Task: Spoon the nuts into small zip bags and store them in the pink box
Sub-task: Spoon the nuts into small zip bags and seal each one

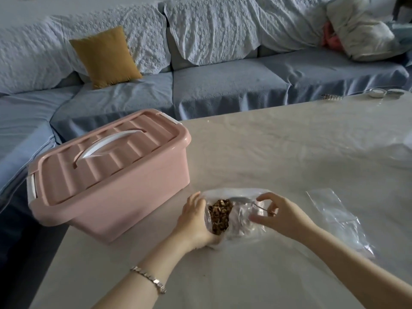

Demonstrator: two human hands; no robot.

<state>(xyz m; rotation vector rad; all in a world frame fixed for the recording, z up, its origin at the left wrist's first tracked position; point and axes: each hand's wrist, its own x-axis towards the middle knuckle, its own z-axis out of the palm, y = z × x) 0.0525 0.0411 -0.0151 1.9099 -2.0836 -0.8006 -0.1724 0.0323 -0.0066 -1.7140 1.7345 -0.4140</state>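
Note:
A clear plastic bag [236, 221] holding brown nuts [219, 217] lies on the table in front of me. My left hand [194, 221] grips the bag's left side, fingers curled round it. My right hand [276, 214] pinches the handle of a metal spoon [243, 200] whose bowl lies across the bag's top. The pink box [107, 175] stands to the left, its lid closed, with a white handle on top. Several empty small zip bags [336, 217] lie flat to the right of my right hand.
The table [278, 152] is covered with a pale cloth under clear plastic. A blue sofa with a yellow cushion [106, 56] runs behind it. A small round dish [376, 93] sits at the far right table edge. Something white [396, 152] lies at the right edge.

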